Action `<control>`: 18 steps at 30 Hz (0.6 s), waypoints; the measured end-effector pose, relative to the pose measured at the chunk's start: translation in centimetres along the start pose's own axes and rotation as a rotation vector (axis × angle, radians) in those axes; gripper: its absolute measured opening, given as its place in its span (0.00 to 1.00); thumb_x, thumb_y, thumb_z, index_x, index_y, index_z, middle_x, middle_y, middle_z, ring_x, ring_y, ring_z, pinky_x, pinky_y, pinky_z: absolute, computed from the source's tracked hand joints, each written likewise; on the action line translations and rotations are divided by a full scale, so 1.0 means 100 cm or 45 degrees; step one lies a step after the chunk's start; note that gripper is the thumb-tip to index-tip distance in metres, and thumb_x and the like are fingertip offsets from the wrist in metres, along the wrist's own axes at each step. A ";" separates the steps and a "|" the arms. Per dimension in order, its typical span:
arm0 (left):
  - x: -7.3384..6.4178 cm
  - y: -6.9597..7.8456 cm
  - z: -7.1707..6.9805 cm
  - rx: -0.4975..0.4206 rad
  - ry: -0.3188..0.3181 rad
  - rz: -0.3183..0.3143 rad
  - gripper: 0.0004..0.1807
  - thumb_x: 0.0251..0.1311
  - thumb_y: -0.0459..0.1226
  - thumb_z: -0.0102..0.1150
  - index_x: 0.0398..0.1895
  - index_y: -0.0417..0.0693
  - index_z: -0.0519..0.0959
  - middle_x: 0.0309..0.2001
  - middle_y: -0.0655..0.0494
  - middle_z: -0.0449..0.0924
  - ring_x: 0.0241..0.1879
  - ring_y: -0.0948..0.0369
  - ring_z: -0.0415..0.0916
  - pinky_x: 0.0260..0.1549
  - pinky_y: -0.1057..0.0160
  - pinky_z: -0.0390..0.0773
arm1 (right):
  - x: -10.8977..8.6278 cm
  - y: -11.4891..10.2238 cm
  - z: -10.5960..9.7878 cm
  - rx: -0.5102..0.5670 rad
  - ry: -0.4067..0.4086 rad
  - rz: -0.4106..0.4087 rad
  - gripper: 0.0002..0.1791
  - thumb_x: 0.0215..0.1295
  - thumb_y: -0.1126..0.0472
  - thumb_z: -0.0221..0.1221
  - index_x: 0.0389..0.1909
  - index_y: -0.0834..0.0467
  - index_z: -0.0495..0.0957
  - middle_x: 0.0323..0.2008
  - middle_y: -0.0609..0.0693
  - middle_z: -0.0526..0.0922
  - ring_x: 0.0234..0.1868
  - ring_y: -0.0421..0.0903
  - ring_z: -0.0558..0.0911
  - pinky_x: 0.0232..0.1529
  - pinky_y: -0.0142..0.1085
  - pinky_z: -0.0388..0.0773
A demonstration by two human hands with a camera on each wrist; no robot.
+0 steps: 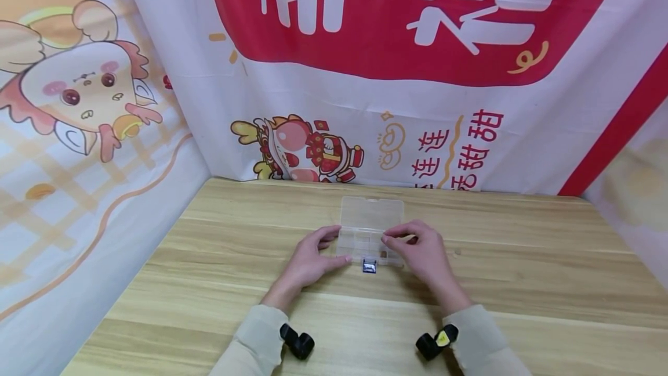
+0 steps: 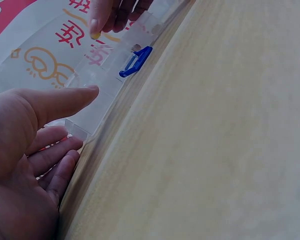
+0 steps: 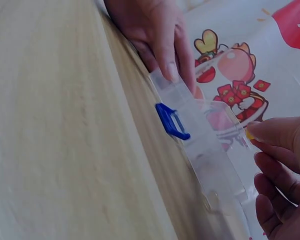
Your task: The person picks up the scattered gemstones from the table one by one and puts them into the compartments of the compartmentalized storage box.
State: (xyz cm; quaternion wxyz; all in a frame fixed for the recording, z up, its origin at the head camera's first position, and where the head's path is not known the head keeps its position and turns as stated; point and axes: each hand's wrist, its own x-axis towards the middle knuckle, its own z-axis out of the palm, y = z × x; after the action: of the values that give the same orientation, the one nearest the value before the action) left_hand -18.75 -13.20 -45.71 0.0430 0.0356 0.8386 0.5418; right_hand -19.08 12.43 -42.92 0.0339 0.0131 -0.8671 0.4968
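Observation:
A clear plastic compartment box lies on the wooden table with its transparent lid raised at the back. At the front edge of the box hangs a blue latch, also plain in the right wrist view. My left hand holds the left end of the box, thumb at the front and fingers round the side. Over the right part of the box, my right hand pinches a small yellow piece between thumb and index finger, mostly covered by the fingertips. A small brown piece sits in a front right compartment.
The wooden table reaches back to a printed cloth wall. Another printed cloth hangs along the left side. A black camera is strapped to the left wrist, another to the right wrist.

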 end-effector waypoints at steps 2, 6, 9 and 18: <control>0.000 0.000 0.000 0.000 0.000 0.001 0.41 0.56 0.44 0.83 0.74 0.55 0.77 0.71 0.51 0.81 0.71 0.46 0.75 0.75 0.42 0.73 | -0.001 -0.002 0.004 -0.002 -0.007 -0.003 0.07 0.66 0.54 0.74 0.43 0.49 0.92 0.49 0.50 0.87 0.45 0.48 0.80 0.44 0.36 0.79; -0.001 0.001 0.000 -0.002 -0.003 0.007 0.41 0.56 0.44 0.83 0.74 0.55 0.77 0.70 0.51 0.81 0.71 0.46 0.75 0.76 0.42 0.72 | -0.002 -0.005 0.010 -0.019 -0.013 -0.037 0.06 0.65 0.55 0.75 0.41 0.49 0.92 0.46 0.49 0.87 0.46 0.47 0.80 0.46 0.36 0.77; -0.001 0.002 0.000 0.002 -0.006 0.012 0.41 0.56 0.43 0.83 0.74 0.55 0.77 0.70 0.51 0.81 0.71 0.46 0.75 0.76 0.42 0.73 | -0.004 -0.008 0.014 -0.037 -0.017 -0.062 0.04 0.65 0.56 0.75 0.40 0.48 0.93 0.47 0.48 0.88 0.50 0.49 0.82 0.51 0.38 0.76; -0.002 0.003 -0.001 -0.002 -0.013 0.015 0.41 0.57 0.43 0.83 0.75 0.54 0.76 0.71 0.51 0.80 0.71 0.45 0.75 0.76 0.42 0.72 | -0.007 -0.009 0.025 -0.055 -0.002 -0.135 0.04 0.63 0.57 0.77 0.38 0.48 0.93 0.45 0.48 0.87 0.55 0.50 0.81 0.61 0.45 0.74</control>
State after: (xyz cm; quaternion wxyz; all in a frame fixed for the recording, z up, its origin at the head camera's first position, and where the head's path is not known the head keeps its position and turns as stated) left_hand -18.60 -13.20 -45.39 0.0440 0.0431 0.8377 0.5426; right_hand -18.42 9.78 -43.47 0.0597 0.0585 -0.8758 0.4754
